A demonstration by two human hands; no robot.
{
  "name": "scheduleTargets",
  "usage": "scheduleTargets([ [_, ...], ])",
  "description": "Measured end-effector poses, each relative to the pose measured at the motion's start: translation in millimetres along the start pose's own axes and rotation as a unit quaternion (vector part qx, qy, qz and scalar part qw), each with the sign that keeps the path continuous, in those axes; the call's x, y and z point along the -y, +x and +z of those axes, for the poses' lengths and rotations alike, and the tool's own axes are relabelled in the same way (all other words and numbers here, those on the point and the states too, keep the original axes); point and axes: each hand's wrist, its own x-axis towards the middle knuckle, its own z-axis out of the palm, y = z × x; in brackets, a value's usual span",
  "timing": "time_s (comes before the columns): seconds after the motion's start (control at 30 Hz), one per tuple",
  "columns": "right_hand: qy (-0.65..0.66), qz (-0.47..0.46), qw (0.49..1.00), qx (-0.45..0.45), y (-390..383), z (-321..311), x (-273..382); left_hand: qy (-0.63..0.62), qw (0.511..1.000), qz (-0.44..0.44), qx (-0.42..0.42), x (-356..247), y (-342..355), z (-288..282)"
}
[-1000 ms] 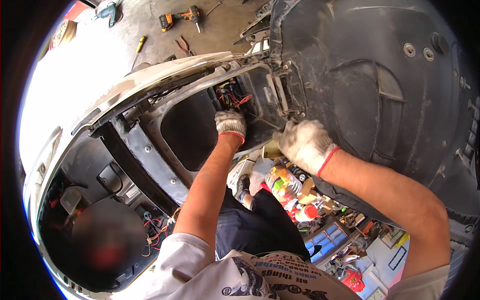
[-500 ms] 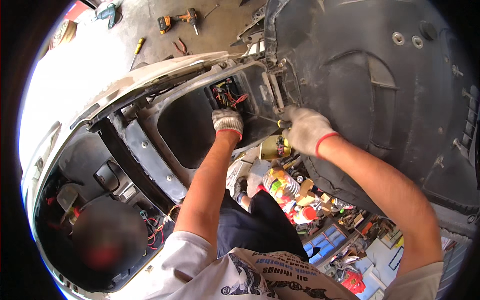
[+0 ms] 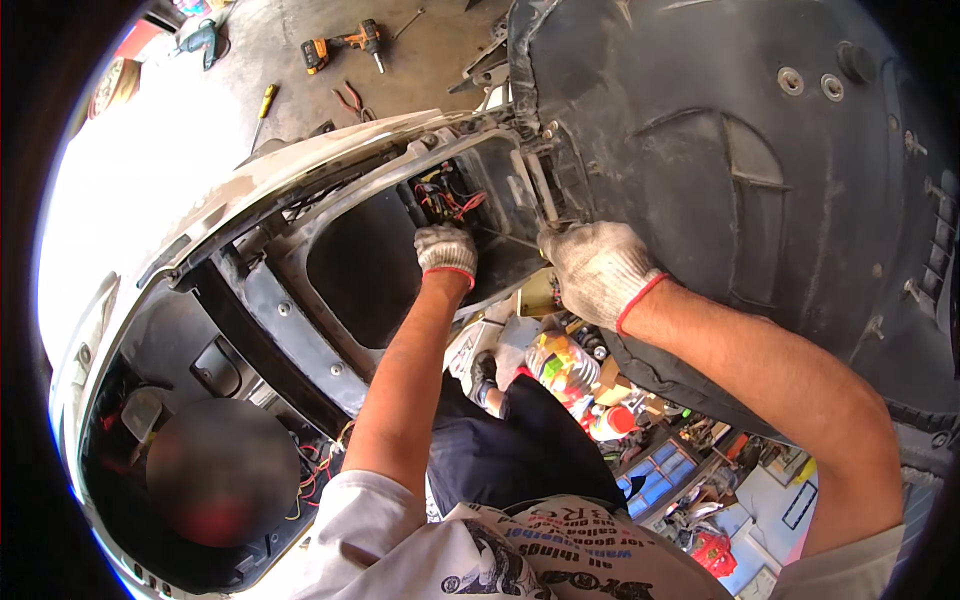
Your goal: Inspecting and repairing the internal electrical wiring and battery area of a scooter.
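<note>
My left hand, in a knitted work glove with a red cuff, reaches into the black storage compartment of a scooter-like vehicle. Its fingers curl at the lower edge of a small open bay holding tangled red, black and yellow wires; what they grip is hidden. Beside the compartment's right end, my right hand, gloved alike, is closed around the handle of a screwdriver. The thin metal shaft points left toward the wires, while the handle is mostly covered by the glove.
A raised black seat underside fills the right. On the floor beyond lie an orange cordless drill, a yellow-handled screwdriver, red pliers and a teal power tool. Clutter with a clear plastic jar stands below right.
My right hand has shifted slightly left and down, turning so its back faces up and covers the yellow part of the handle. My left hand stays by the wires. The whole view has shifted slightly.
</note>
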Motion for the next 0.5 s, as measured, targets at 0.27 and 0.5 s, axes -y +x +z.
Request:
scheduleTargets([
  [0.27, 0.03, 0.024, 0.999, -0.003, 1, -5, 3, -0.061, 0.998, 0.001, 0.014, 16, -20, -23],
  [0.5, -0.015, -0.007, 0.995, -0.098, -3, 15, 0, -0.456, 0.825, 0.233, -0.239, -51, -76, -86],
])
